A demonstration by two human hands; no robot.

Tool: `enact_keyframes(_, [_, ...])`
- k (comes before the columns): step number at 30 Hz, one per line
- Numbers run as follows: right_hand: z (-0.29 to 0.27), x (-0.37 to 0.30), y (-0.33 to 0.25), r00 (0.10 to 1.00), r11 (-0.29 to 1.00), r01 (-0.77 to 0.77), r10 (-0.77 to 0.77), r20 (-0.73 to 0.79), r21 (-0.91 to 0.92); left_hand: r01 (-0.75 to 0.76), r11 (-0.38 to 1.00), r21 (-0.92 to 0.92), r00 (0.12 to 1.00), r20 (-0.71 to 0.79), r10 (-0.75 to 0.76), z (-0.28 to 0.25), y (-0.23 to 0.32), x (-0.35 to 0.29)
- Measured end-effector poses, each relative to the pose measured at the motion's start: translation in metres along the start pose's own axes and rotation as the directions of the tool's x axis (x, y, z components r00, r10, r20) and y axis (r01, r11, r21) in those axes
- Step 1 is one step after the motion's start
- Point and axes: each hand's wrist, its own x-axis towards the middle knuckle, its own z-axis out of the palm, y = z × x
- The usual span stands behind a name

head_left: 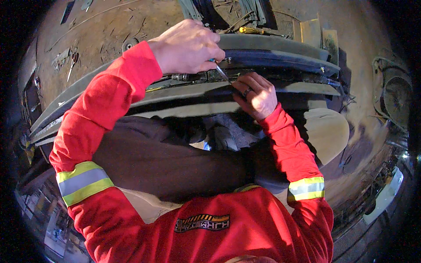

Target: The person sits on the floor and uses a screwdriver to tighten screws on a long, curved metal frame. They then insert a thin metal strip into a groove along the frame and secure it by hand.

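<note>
My left hand (189, 47) is closed round the handle of a screwdriver, of which only a bit of teal shows. The screwdriver's thin metal shaft (222, 72) slants down to the right, into the dark channel of a long curved grey panel (272, 44). Beside the shaft's tip, my right hand (256, 95) has its fingers curled in against the panel's inner edge. What those fingers pinch, if anything, is hidden. A dark ring is on one finger. Lengthwise across my lap lies the panel, with small metal fittings along its channel.
Beyond the panel, a yellow-handled screwdriver (252, 30) lies on the brown work surface. Scissors (73, 65) and a small round part (130, 44) are at the left. Metal angle pieces (310, 31) stand at the far right, and a round-framed dark part (394, 94) lies further right.
</note>
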Motion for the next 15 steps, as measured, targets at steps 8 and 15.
enact_keyframes(8, [0.000, 0.000, 0.002, 1.000, 1.000, 0.020, -0.020, -0.019, 0.001, -0.073, 0.997, 0.010, 0.997, 0.024, 0.073, 0.000, -0.007, 0.019])
enact_keyframes(15, [0.003, -0.002, 0.005, 1.000, 1.000, 0.027, -0.027, 0.001, 0.003, -0.072, 0.997, -0.013, 0.992, 0.103, 0.073, -0.006, -0.010, 0.031])
